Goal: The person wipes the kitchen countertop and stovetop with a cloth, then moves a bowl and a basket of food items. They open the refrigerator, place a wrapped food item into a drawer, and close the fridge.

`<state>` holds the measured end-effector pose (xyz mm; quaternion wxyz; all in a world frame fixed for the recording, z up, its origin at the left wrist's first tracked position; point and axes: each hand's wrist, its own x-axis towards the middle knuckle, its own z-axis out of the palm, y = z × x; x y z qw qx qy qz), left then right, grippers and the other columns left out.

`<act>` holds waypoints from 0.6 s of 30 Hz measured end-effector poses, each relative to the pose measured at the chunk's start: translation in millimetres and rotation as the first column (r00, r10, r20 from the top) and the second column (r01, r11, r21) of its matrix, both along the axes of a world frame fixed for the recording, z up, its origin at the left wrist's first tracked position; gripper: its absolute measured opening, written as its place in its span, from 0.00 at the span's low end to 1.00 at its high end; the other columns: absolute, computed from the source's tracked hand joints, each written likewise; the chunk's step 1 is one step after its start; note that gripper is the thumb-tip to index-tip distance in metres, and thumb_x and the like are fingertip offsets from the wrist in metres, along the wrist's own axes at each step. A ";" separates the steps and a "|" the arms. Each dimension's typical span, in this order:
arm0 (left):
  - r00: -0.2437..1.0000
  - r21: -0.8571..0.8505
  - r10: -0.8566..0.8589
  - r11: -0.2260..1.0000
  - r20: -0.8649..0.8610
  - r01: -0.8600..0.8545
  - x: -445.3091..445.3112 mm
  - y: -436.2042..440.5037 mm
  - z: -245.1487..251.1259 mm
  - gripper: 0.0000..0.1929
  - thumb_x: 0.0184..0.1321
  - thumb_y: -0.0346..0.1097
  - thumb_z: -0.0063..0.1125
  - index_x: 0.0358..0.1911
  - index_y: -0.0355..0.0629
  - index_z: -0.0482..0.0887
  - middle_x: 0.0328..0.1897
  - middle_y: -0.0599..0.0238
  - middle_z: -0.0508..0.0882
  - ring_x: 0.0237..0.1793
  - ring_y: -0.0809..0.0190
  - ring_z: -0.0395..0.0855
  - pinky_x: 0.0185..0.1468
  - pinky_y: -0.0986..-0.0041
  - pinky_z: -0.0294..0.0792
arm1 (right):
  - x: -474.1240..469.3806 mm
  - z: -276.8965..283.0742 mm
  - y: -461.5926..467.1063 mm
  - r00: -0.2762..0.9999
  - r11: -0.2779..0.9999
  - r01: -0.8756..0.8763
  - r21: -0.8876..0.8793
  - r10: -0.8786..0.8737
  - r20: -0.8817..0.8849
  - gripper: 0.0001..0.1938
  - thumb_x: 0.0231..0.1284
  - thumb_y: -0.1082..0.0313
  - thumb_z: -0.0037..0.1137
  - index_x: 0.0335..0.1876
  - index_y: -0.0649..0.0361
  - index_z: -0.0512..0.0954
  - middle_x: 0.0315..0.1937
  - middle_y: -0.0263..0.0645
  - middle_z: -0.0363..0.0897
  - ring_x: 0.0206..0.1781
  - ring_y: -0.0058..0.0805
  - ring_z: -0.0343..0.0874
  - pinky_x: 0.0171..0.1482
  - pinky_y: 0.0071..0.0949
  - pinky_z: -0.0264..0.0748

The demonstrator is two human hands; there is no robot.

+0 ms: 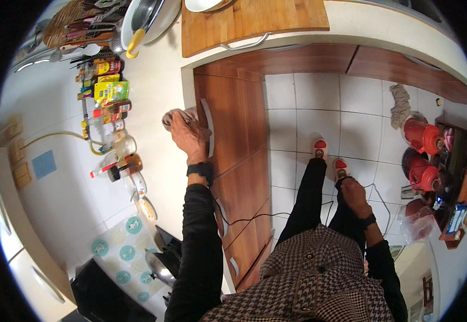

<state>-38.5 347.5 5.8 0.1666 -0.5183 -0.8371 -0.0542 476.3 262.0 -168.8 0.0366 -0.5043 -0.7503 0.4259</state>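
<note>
My left hand (pixel 188 135) grips a bunched brownish cloth (pixel 170 120) at the front edge of the pale countertop (pixel 157 88). Part of the cloth hangs over the edge, beside the curved handle (pixel 208 124) of a wooden cabinet door (pixel 233 120). The palm side of that hand is hidden. Down by my thigh is my right hand (pixel 355 196), away from the counter, with its fingers curled against my dark trousers. Nothing shows in it, though its inner side is hidden.
Sauce bottles (pixel 116 110) and jars line the wall side of the counter. A wooden board (pixel 253 20) with a metal handle lies at the corner. Red thermos flasks (pixel 422 135) stand at the right, near a crumpled cloth (pixel 399 105) on the tiles. A black cable (pixel 257 216) crosses the floor.
</note>
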 end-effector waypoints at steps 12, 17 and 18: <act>0.983 0.158 -0.150 0.974 -0.101 0.165 -49.3 147.4 -2.2 0.17 0.51 0.33 0.62 0.45 0.40 0.76 0.50 0.51 0.79 0.57 0.44 0.73 0.64 0.57 0.64 | -61.5 37.0 55.1 0.996 0.994 -0.064 0.091 0.057 0.074 0.08 0.63 0.67 0.52 0.43 0.61 0.77 0.32 0.50 0.80 0.35 0.50 0.81 0.35 0.42 0.78; 0.961 0.200 -0.254 0.953 0.108 0.229 -67.5 138.3 -11.7 0.22 0.54 0.30 0.59 0.56 0.43 0.76 0.55 0.51 0.79 0.61 0.44 0.73 0.66 0.60 0.64 | -83.7 33.6 61.9 0.988 0.983 -0.146 0.110 0.139 0.071 0.06 0.56 0.68 0.54 0.36 0.61 0.78 0.30 0.48 0.80 0.35 0.49 0.81 0.39 0.43 0.77; 0.939 0.224 -0.295 0.941 0.178 0.253 -64.3 131.5 -11.0 0.23 0.54 0.29 0.58 0.56 0.42 0.77 0.55 0.51 0.80 0.59 0.45 0.75 0.66 0.59 0.65 | -81.5 33.6 60.2 0.986 0.956 -0.088 0.281 0.123 -0.110 0.07 0.57 0.68 0.54 0.38 0.61 0.78 0.30 0.47 0.81 0.35 0.47 0.81 0.38 0.42 0.78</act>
